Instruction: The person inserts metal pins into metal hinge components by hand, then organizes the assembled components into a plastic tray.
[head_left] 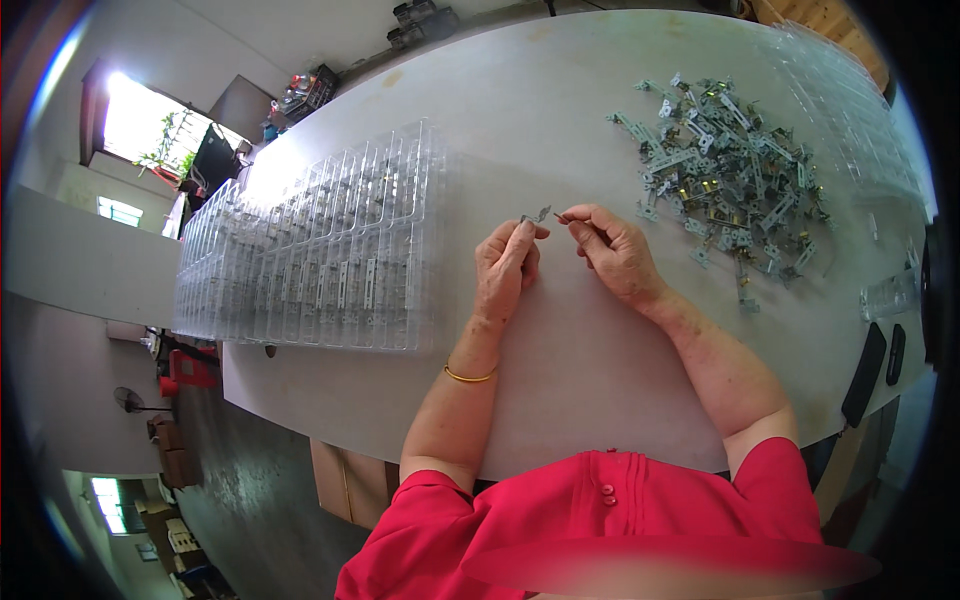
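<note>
Over the middle of the pale table, my left hand (pixel 508 262) pinches a small grey metal bracket (pixel 543 213) between thumb and fingers, its free end pointing right. Close by on the right, my right hand (pixel 612 250) is closed, with a thin dark reddish tip (pixel 562 218) showing at its fingertips; I cannot make out whether that is a part or a fingertip. A small gap lies between the two hands. To the right is a heap of metal brackets (pixel 730 180), some with brass-coloured pieces. On the left, clear plastic trays (pixel 432 250) hold rows of similar brackets.
More clear trays (pixel 850 110) stand at the table's far right. A long black object (pixel 864 375) and a smaller black one (pixel 896 355) lie by the right edge. A brown cardboard box (pixel 350 484) sits below the table's front edge. A crate of bottles (pixel 308 92) stands beyond the table.
</note>
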